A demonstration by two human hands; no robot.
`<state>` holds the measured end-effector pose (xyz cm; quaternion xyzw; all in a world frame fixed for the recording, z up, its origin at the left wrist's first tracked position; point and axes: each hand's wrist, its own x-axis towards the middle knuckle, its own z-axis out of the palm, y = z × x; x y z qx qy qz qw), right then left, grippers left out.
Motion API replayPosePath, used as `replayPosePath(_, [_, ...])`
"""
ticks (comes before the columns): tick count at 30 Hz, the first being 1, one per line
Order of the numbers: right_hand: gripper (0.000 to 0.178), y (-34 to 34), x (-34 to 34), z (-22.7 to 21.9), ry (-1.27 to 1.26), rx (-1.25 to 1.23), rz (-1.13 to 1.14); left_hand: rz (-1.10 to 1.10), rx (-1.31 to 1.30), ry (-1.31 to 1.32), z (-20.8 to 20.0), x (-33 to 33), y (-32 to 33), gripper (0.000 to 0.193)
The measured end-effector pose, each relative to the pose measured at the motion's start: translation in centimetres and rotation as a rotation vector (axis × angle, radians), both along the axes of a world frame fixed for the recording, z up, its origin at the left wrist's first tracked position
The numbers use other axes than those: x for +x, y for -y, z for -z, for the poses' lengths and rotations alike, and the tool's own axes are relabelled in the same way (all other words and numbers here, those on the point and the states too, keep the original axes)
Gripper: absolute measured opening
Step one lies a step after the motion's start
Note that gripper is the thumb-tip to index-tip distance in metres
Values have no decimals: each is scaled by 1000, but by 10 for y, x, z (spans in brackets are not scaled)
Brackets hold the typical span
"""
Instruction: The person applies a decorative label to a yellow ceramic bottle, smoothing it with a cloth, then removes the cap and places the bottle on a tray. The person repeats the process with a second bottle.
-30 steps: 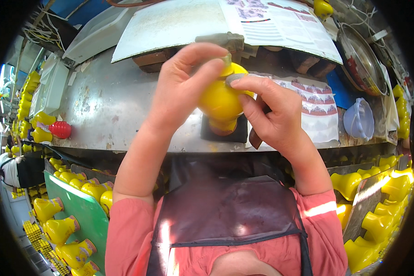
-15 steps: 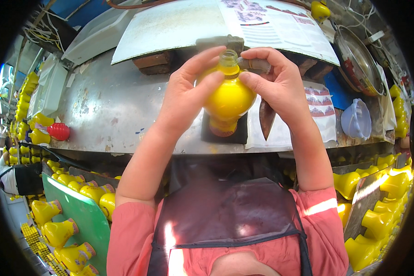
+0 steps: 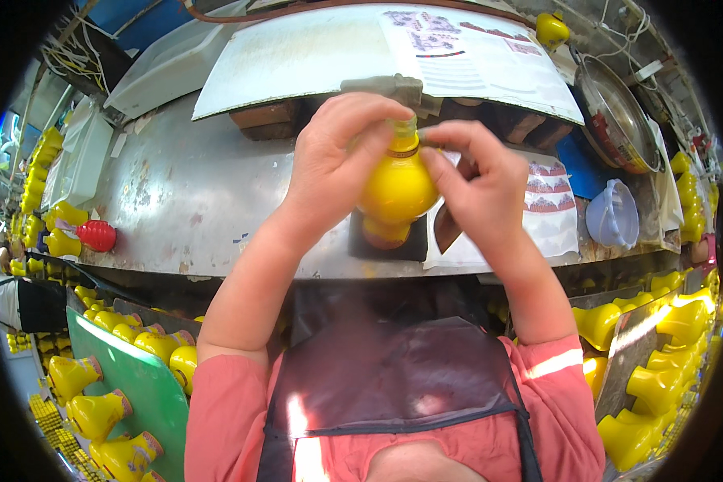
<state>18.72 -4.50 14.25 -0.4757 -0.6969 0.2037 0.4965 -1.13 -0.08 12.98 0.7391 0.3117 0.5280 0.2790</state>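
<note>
A glossy yellow gourd-shaped bottle (image 3: 398, 193) with a clear glass mouth stands upright on a black pad (image 3: 365, 247). A dark patterned band (image 3: 402, 153) circles its neck. My left hand (image 3: 339, 153) curls closed round the left side of the neck, its fingertips by the mouth. On the other side my right hand (image 3: 486, 173) is slightly blurred, with thumb and forefinger pinched at the neck band. A brown pointed blade (image 3: 447, 229) sticks out below my right thumb and seems tucked in that hand; its upper part is hidden.
Printed decal sheets (image 3: 548, 193) lie right of the bottle. Behind it, a white sloping board (image 3: 297, 56) rests on bricks (image 3: 265, 116). A lilac bucket (image 3: 613, 215) stands at right, a red ribbed object (image 3: 96, 235) at left. Yellow bottles (image 3: 161, 341) crowd both sides below the metal table (image 3: 193, 193).
My left hand has closed in over the bottle's neck and mouth. My right fingers have shifted slightly down toward the neck band, and the brown blade has tilted.
</note>
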Motion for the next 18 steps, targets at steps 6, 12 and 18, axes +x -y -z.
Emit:
replayPosePath(6, [20, 12, -9, 7, 294, 379, -92, -84, -99, -91, -13, 7, 2, 17])
replayPosePath(12, [19, 4, 5, -1, -18, 111, -45, -96, -162, 40, -27, 12, 3, 12])
replayPosePath(18, [27, 0, 14, -11, -56, -71, -95, 24, -340, 120, -26, 14, 5, 14])
